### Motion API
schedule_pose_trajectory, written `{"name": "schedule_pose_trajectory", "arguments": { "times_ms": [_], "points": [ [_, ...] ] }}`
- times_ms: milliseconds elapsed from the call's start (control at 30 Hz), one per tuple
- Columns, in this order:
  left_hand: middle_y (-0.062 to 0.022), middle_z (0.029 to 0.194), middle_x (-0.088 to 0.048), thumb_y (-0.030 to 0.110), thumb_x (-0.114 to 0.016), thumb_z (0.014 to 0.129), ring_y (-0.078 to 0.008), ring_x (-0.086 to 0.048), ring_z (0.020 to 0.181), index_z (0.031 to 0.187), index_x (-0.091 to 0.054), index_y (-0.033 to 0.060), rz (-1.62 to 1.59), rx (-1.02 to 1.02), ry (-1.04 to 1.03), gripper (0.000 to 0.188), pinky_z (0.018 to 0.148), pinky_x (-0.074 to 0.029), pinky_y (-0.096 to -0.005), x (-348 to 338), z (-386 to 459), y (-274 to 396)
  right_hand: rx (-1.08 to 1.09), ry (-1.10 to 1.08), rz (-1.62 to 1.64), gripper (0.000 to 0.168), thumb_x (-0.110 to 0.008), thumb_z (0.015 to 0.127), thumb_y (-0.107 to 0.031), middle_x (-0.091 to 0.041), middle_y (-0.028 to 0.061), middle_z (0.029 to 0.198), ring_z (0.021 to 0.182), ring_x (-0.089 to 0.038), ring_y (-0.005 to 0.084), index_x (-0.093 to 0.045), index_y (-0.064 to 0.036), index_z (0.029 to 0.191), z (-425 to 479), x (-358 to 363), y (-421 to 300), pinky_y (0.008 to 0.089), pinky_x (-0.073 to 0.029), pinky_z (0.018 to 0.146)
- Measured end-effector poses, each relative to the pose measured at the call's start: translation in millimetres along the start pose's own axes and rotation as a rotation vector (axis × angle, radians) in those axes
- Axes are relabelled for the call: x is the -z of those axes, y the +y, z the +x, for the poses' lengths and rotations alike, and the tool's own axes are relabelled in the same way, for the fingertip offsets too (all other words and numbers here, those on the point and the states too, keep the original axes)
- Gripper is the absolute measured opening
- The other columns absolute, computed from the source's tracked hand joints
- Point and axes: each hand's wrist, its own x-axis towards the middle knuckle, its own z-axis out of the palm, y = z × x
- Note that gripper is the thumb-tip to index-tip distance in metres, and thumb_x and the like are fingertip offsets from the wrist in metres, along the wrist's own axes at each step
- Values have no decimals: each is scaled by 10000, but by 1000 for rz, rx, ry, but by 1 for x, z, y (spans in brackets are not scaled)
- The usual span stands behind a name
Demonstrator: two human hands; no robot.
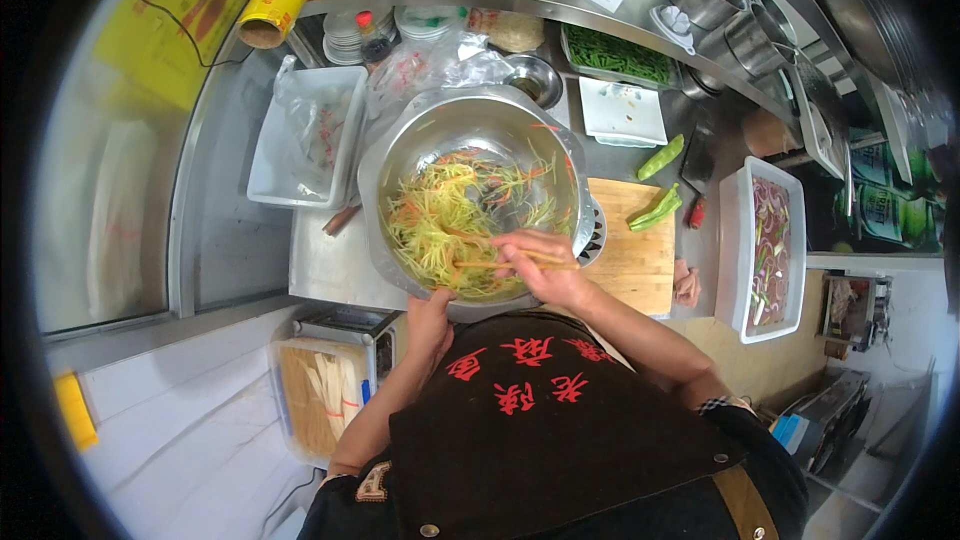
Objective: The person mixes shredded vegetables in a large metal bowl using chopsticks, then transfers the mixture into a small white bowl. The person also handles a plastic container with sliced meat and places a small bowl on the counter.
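Note:
A large metal bowl stands before me on the worktop, tilted slightly towards my body. Finely shredded vegetables, mostly pale yellow-green with some orange shreds, lie mainly in its left and near part. My right hand reaches over the near right rim and grips wooden chopsticks, whose tips are in the shreds. At the near left rim, my left hand holds the bowl's edge, its thumb on top; the other fingers are largely hidden.
Right of the bowl, green peppers lie on and beside a wooden cutting board. A white tub of sliced onion mixture stands farther right. Left is a white bin with plastic bags. A metal shelf with jars and pots crosses behind.

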Motion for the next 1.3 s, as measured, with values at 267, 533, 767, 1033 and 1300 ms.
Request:
{"name": "schedule_pose_trajectory", "arguments": {
  "times_ms": [267,533,767,1033,1300],
  "points": [
    [-131,1123,-567,-40,-580,733,-242,-585,982,1242,-418,-35,-26,24,-26,535,884,-475,-364,4,-2,0,101,131,-150,239,-505,966,-107,-644,93,777,660,-657,147,-637,47,1093,30,20,11,251,-545,589],
    [-116,1129,-578,-54,-570,730,-218,-578,994,1229,-461,-33,8,-36,-17,512,895,-449,-330,9,2,-7,-154,37,165,252,-533,960,-144,-630,50,765,639,-656,128,-639,19,1121,26,37,-23,247,-551,588],
    [-85,1059,-612,-56,-561,730,-185,-598,908,1184,-504,-36,31,-72,-52,458,814,-473,-298,5,1,-9,6,12,71,276,-460,988,-156,-604,122,869,670,-681,188,-625,54,1059,55,14,5,262,-550,580],
    [-90,1092,-589,-44,-560,737,-192,-573,963,1216,-463,-34,215,-36,-150,488,845,-458,-307,17,10,-10,475,52,-348,246,-507,964,-107,-615,124,878,704,-675,199,-657,79,905,104,39,-52,258,-548,586],
    [-97,1049,-606,-44,-576,722,-211,-587,940,1173,-507,-33,21,-61,-62,456,812,-477,-328,6,7,-6,343,34,-447,206,-519,957,-70,-621,103,864,702,-667,164,-661,68,901,132,130,-64,246,-539,584]
  ]
}}
